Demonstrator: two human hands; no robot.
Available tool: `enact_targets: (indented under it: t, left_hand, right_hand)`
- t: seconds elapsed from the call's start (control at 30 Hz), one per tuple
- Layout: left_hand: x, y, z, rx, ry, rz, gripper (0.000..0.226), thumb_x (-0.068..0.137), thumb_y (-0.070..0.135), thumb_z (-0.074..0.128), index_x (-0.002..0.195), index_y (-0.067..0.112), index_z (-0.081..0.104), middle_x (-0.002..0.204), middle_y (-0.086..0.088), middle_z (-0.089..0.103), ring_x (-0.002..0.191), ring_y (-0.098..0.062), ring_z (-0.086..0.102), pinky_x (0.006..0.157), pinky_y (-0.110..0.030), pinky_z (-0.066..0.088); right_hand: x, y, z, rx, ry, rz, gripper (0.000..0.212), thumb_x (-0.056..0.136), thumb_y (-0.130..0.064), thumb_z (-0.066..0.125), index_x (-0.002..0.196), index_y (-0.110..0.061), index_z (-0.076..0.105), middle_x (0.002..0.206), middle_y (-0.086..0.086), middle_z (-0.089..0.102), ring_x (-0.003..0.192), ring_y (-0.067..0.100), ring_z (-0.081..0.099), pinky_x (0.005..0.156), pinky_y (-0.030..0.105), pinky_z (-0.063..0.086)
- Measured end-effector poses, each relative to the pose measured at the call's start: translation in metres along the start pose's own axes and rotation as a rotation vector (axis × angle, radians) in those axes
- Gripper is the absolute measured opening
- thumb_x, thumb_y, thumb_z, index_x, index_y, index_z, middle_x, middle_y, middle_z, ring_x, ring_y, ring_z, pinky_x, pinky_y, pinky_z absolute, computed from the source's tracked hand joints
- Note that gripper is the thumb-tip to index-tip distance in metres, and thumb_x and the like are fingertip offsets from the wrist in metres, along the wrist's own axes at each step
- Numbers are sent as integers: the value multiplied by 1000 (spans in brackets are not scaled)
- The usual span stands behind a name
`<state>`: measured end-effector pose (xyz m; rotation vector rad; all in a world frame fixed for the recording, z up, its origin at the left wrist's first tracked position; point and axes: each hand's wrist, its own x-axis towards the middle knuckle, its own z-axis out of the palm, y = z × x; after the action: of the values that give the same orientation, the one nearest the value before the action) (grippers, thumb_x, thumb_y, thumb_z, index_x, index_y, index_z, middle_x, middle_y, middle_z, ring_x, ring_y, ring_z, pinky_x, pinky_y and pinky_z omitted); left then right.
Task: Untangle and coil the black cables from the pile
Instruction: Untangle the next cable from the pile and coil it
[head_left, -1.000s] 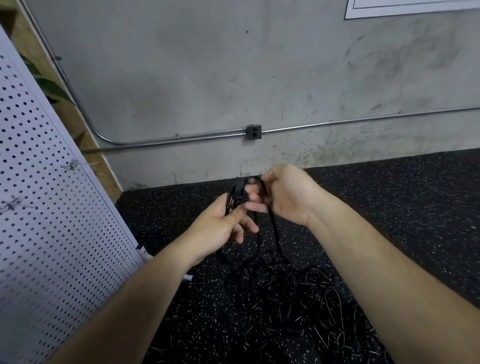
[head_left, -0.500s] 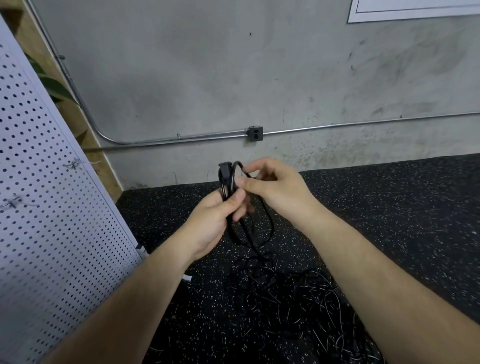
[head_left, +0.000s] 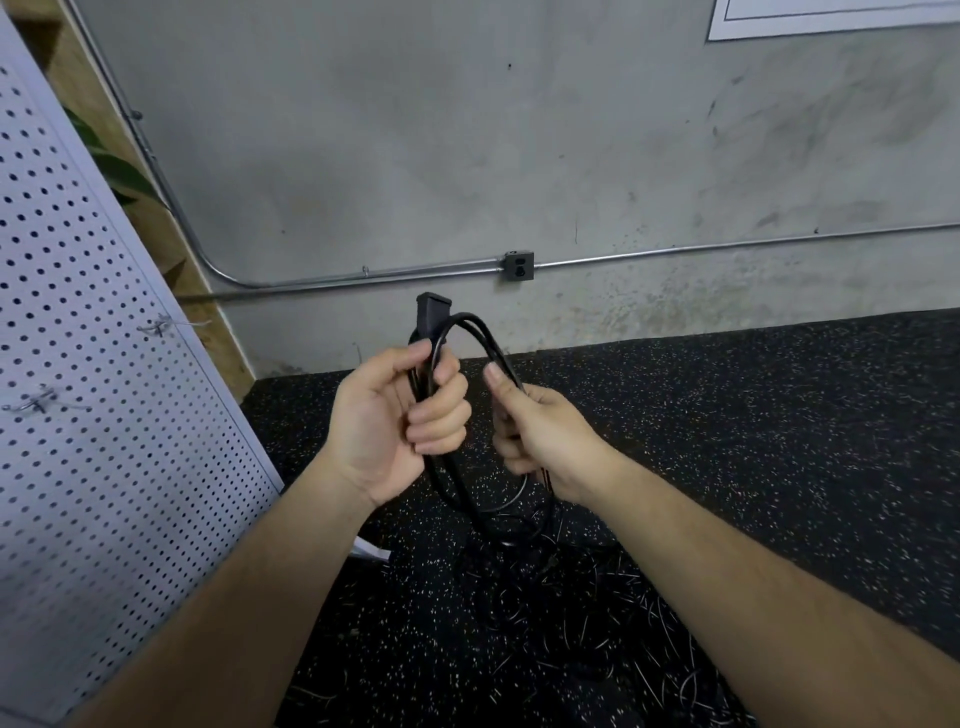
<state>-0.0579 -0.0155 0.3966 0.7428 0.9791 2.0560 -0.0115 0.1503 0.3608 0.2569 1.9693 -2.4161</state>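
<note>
**Inspector:** Grip first. The left hand (head_left: 395, 421) is closed in a fist round several turns of the black cable (head_left: 477, 326), with the thumb laid over the strands. The right hand (head_left: 540, 441) pinches one strand of the same loop between the thumb and curled fingers.

**Clerk:** The surroundings, largest item down?

**Inspector:** A stained grey concrete wall (head_left: 467, 130) ahead. A black rubber floor (head_left: 779, 441) flecked with white. A white perforated panel (head_left: 104, 441) leaning at the left.

**Clerk:** And the cable stock?

**Inspector:** The pile (head_left: 571, 623) lies on the floor below and between the forearms. It is a loose tangle of thin, glossy black strands, hard to tell from the dark floor. The held cable is raised in front of the wall. It arches from one hand to the other, a lower loop hangs beneath them, and strands trail down into the pile. The jacket is round, smooth and black, with a slight sheen.

**Clerk:** Smaller items?

**Inspector:** A metal conduit (head_left: 363, 273) runs along the wall to a grey outlet box (head_left: 518, 266). The cable's blocky black plug (head_left: 432, 312) stands upright just above the left fist.
</note>
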Motion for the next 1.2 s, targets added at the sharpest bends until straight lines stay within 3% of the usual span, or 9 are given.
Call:
enact_targets:
  t: [0.33, 0.53, 0.6, 0.67, 0.77, 0.87, 0.97, 1.03, 1.2]
  left_hand:
    - [1, -13, -1, 563, 273, 20, 46, 103, 47, 37, 118, 10, 60, 73, -4, 48, 63, -22, 50, 86, -53, 53]
    - [1, -17, 1, 475, 292, 29, 39, 99, 35, 47, 106, -1, 62, 69, 0, 45, 60, -15, 39, 62, -32, 44]
    - [1, -15, 3, 482, 305, 97, 32, 98, 33, 47, 92, 4, 58, 64, 4, 41, 57, -12, 34, 58, -28, 35]
    - [1, -8, 3, 476, 319, 148, 30, 102, 32, 44, 86, 8, 53, 62, 5, 37, 56, -10, 30, 56, -25, 31]
    - [-2, 8, -2, 416, 312, 200, 31, 107, 29, 38, 85, 11, 50, 63, 6, 35, 55, -9, 29, 53, -22, 31]
    - [-7, 19, -2, 340, 338, 232, 32, 109, 25, 35, 83, 11, 47, 62, 6, 32, 53, -7, 27, 50, -20, 28]
    - [-14, 30, -5, 296, 385, 257, 32, 108, 26, 35, 82, 12, 48, 61, 6, 31, 52, -7, 26, 49, -20, 26]
    - [-20, 42, -12, 273, 420, 282, 33, 108, 29, 37, 82, 13, 50, 62, 7, 32, 52, -8, 26, 48, -20, 29]
    - [-42, 75, -41, 276, 528, 360, 35, 109, 34, 36, 82, 17, 51, 62, 8, 31, 50, -7, 26, 46, -21, 30]
  right_hand:
    - [5, -14, 4, 163, 174, 9, 48, 101, -55, 53, 69, -24, 33, 57, -6, 26, 44, 9, 23, 37, 21, 19]
    - [8, -7, 0, 139, 171, -7, 46, 100, -55, 52, 72, -22, 38, 55, -8, 29, 44, 9, 28, 39, 22, 23]
    - [8, -4, -9, 100, 33, -68, 47, 94, -62, 56, 81, -18, 47, 60, -6, 40, 54, 13, 41, 49, 25, 39]
    - [7, 5, -19, -57, -164, -101, 72, 78, -76, 64, 114, -13, 58, 84, -2, 65, 84, 21, 63, 80, 35, 54]
    - [2, 35, -27, -350, -430, 28, 107, 61, -80, 75, 150, -32, 40, 133, -3, 66, 129, 17, 58, 106, 33, 45]
    - [-4, 58, -13, -621, -553, 158, 70, 83, -51, 78, 145, -39, 48, 138, -11, 63, 129, 5, 56, 116, 37, 37]
    - [-5, 72, -8, -901, -564, 160, 23, 101, -40, 59, 114, -25, 71, 111, -15, 73, 95, -13, 62, 90, 21, 45]
    - [-7, 76, -12, -1002, -545, 200, 32, 104, -48, 50, 99, -25, 72, 94, -18, 70, 78, -15, 59, 77, 18, 43]
    - [-7, 85, -53, -1072, -414, 325, 50, 99, -62, 48, 96, -18, 72, 105, 1, 71, 102, 19, 64, 92, 31, 46]
